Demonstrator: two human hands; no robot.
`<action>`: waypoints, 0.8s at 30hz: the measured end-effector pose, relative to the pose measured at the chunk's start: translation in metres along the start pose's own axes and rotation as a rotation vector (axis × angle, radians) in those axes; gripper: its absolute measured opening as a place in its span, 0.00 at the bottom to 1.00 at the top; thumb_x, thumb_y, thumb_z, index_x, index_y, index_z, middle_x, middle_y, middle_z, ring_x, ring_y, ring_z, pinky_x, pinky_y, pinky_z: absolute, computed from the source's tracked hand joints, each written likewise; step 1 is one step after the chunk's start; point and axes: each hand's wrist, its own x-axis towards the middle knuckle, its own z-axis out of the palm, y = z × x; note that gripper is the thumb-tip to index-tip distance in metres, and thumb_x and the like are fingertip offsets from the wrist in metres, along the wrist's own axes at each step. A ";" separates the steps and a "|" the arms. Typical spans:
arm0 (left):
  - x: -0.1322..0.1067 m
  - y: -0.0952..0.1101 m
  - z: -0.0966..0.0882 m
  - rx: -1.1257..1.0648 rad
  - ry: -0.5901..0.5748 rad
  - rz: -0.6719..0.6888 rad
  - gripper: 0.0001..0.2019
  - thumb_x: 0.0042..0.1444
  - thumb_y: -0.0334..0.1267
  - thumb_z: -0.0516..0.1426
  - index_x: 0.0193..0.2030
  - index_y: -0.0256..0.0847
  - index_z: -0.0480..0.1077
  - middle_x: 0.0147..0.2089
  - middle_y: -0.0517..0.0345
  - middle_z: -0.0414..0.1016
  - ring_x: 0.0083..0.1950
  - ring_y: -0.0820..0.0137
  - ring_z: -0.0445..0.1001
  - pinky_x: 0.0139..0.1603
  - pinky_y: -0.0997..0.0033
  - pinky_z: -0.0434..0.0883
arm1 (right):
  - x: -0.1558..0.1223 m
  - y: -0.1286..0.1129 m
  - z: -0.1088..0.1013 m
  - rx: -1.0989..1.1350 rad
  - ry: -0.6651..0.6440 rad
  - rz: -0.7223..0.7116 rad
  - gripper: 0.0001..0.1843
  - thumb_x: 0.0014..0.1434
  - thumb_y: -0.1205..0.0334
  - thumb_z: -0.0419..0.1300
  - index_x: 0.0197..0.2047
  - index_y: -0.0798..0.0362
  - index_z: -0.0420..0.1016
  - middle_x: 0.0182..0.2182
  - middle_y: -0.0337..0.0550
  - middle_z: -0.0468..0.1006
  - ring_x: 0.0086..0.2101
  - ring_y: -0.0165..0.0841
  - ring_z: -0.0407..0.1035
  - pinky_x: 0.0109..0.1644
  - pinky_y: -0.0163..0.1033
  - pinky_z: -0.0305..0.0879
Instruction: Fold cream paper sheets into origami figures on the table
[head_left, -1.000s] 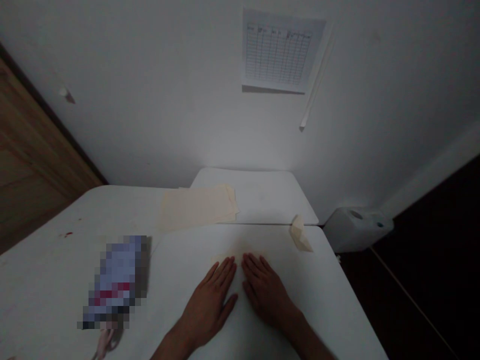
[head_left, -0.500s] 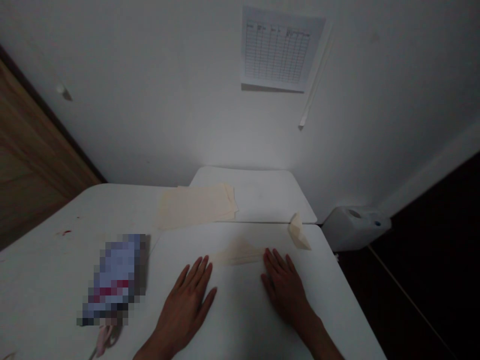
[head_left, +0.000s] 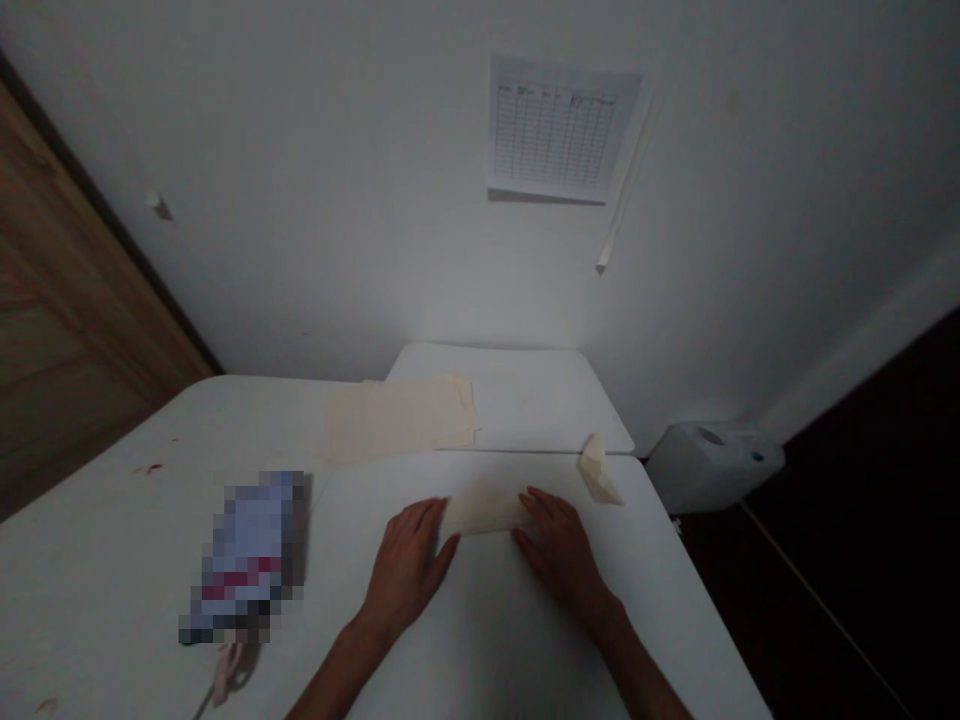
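Note:
A folded cream paper strip [head_left: 486, 511] lies on the white table [head_left: 480, 620] in front of me. My left hand [head_left: 409, 562] rests at its left end, fingers curled against the edge of the paper. My right hand [head_left: 555, 548] touches its right end, fingers bent over the paper. Both hands seem to pinch the paper's ends. A small folded cream paper shape [head_left: 597, 470] sits just right of my right hand, near the table's right edge.
A stack of cream sheets [head_left: 401, 417] lies farther back. A blurred-out rectangular object [head_left: 247, 555] sits at the left, with pinkish scissors handles [head_left: 225, 672] below it. A second white table [head_left: 517, 395] abuts the wall. A white box [head_left: 712, 462] stands on the dark floor at right.
My hands slid apart along the paper from the centre, then came back in to its two ends, fingers now curled on the strip.

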 end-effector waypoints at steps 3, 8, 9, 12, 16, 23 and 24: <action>0.010 -0.002 0.006 -0.038 -0.046 -0.027 0.18 0.60 0.41 0.56 0.56 0.39 0.66 0.51 0.48 0.74 0.52 0.56 0.71 0.52 0.51 0.68 | 0.017 -0.006 -0.002 0.075 -0.032 -0.010 0.26 0.59 0.58 0.61 0.60 0.53 0.67 0.54 0.49 0.73 0.53 0.42 0.65 0.60 0.48 0.58; 0.010 -0.006 0.009 -0.109 -0.042 -0.063 0.17 0.57 0.40 0.59 0.53 0.41 0.68 0.50 0.50 0.75 0.52 0.57 0.71 0.51 0.53 0.68 | 0.032 -0.008 0.000 0.145 -0.034 0.012 0.25 0.56 0.63 0.63 0.58 0.53 0.70 0.51 0.49 0.75 0.51 0.43 0.66 0.59 0.47 0.58; 0.010 -0.007 0.009 -0.121 -0.033 -0.065 0.17 0.57 0.39 0.59 0.53 0.42 0.68 0.50 0.51 0.75 0.52 0.58 0.71 0.51 0.53 0.68 | 0.033 -0.008 0.001 0.156 -0.036 0.017 0.26 0.55 0.64 0.63 0.57 0.53 0.70 0.51 0.48 0.75 0.50 0.43 0.67 0.59 0.47 0.57; 0.010 -0.008 0.011 -0.143 -0.009 -0.060 0.17 0.57 0.39 0.59 0.53 0.42 0.69 0.49 0.52 0.75 0.52 0.58 0.71 0.51 0.53 0.67 | 0.038 -0.008 -0.001 0.193 -0.039 0.037 0.26 0.51 0.66 0.65 0.55 0.53 0.72 0.48 0.47 0.77 0.48 0.42 0.68 0.56 0.45 0.59; 0.012 -0.008 0.011 -0.144 -0.005 -0.059 0.17 0.56 0.38 0.59 0.53 0.42 0.69 0.49 0.51 0.75 0.51 0.58 0.71 0.51 0.54 0.68 | 0.044 -0.009 -0.008 0.219 -0.031 0.051 0.26 0.48 0.68 0.66 0.53 0.52 0.74 0.42 0.44 0.79 0.44 0.41 0.68 0.52 0.43 0.61; 0.016 -0.008 0.011 -0.134 0.024 -0.036 0.15 0.55 0.36 0.59 0.51 0.43 0.70 0.49 0.51 0.72 0.50 0.59 0.70 0.49 0.56 0.68 | 0.045 -0.007 -0.014 0.243 0.032 0.012 0.08 0.55 0.68 0.63 0.38 0.49 0.78 0.34 0.39 0.80 0.40 0.37 0.68 0.49 0.41 0.58; 0.017 -0.008 0.011 -0.128 0.042 -0.022 0.15 0.55 0.36 0.59 0.50 0.43 0.71 0.49 0.51 0.71 0.50 0.58 0.69 0.49 0.56 0.68 | 0.044 -0.006 -0.015 0.245 0.041 0.006 0.05 0.56 0.68 0.63 0.36 0.49 0.78 0.33 0.38 0.80 0.39 0.36 0.68 0.48 0.41 0.58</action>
